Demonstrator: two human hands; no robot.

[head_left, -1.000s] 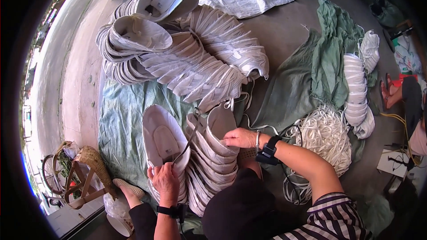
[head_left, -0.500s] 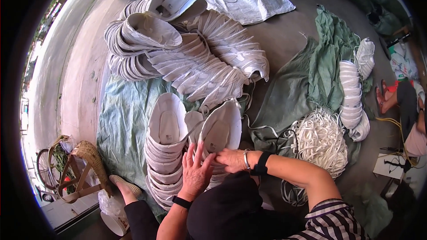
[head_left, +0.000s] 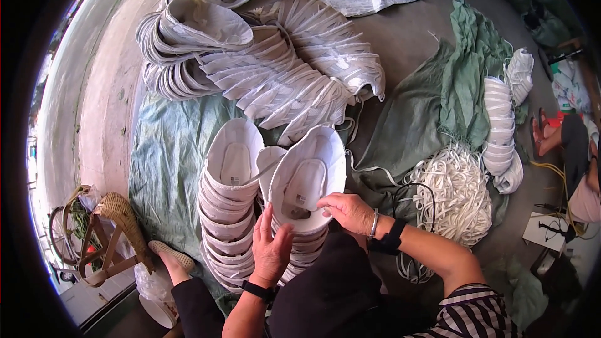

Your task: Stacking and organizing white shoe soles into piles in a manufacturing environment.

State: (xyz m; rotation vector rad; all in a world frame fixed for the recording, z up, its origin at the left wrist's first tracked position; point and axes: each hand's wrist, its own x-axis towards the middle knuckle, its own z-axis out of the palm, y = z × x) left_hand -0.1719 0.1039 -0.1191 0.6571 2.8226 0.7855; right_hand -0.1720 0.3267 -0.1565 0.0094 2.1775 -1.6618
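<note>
Two stacks of nested white canvas shoe uppers stand before me, a left stack and a right one. On top of the right stack lies an open shoe upper, its pale insole showing. My right hand pinches the upper's right rim near the heel, fingertips just inside it. My left hand has its fingers apart, resting against the left side of the same upper near the heel. Between the stacks a tongue-like white flap sticks up, a grey strip across it.
Beyond the stacks lies a big heap of nested uppers on a green sheet. To the right are a pile of white laces, green cloth and bundled uppers. A wooden stool-like frame stands left; another person's legs show far right.
My right hand has moved right, from the heel's middle to its right rim. My left hand has drawn slightly down. The heel of the top upper now shows more openly.
</note>
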